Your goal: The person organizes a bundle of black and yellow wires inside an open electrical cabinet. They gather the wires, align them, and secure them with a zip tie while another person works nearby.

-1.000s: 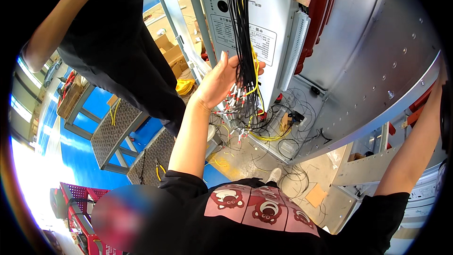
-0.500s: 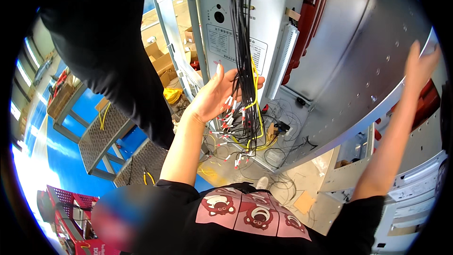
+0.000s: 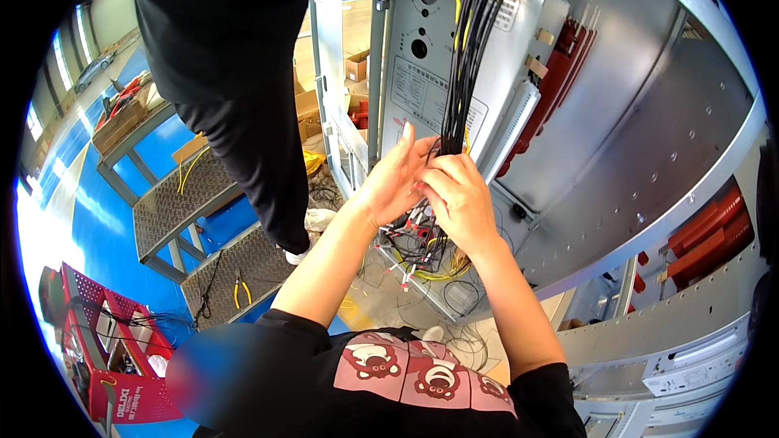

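Observation:
A thick bundle of black wires [image 3: 464, 73], with a few yellow wires [image 3: 456, 2] among them, hangs down in front of a grey cabinet panel [image 3: 422, 85]. My left hand [image 3: 393, 182] curls around the lower bundle from the left, its thumb pointing up. Close against it, my right hand [image 3: 462, 199] has its fingers bent and pinched on the wires. Below both hands, the loose wire ends [image 3: 418, 235] carry white and red sleeves. Part of the left fingers is hidden behind the wires and the right hand.
At left a person in black [image 3: 251, 154] stands on metal steps [image 3: 174, 203]. Yellow-handled pliers [image 3: 241, 288] lie on the lower step. A red tool cart [image 3: 134, 405] stands at lower left. The cabinet's side wall [image 3: 617, 146] rises at right; loose thin wires [image 3: 466, 296] litter its bottom.
My right hand has left the cabinet edge at right and come to the wires beside my left hand. The view has shifted, showing more of the other person and the cart.

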Motion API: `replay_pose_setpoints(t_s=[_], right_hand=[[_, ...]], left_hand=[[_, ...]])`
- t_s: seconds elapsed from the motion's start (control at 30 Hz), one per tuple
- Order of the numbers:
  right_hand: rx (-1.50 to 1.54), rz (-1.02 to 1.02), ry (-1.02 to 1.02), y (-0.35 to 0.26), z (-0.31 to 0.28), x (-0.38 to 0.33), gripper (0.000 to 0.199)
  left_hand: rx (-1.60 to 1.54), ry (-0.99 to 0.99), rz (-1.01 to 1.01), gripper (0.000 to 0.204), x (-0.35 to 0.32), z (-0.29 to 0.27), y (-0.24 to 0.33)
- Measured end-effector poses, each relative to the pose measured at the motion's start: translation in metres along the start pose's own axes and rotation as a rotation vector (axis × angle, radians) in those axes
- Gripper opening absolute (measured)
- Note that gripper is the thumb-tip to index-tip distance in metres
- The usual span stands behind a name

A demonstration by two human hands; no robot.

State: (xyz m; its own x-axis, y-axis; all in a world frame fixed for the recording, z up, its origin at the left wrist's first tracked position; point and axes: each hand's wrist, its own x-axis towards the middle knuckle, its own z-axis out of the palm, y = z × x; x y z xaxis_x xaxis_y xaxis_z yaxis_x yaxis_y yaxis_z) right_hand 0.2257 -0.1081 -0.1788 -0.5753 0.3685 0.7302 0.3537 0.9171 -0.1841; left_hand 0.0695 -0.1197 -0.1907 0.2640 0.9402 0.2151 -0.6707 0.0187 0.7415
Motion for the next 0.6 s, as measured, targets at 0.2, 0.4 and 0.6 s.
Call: replay_pose_setpoints(t_s=[0.2,0.4,0.6], right_hand=[[0.642,0.222,0.178,-0.007,-0.003,0.025,0.006],[1.148,0.447,0.196,0.007,-0.014,0.05,0.007],[1.316,0.401,0.237,-0.004,-0.031,0.076,0.014]], left_hand=[[0.029,0.089,0.249,0.06,-0.015,-0.002,-0.011],[0.517,0.235,0.44,0.043,-0.025,0.019,0.004],[0.681,0.2,0.614,0.044,-0.03,0.022,0.014]])
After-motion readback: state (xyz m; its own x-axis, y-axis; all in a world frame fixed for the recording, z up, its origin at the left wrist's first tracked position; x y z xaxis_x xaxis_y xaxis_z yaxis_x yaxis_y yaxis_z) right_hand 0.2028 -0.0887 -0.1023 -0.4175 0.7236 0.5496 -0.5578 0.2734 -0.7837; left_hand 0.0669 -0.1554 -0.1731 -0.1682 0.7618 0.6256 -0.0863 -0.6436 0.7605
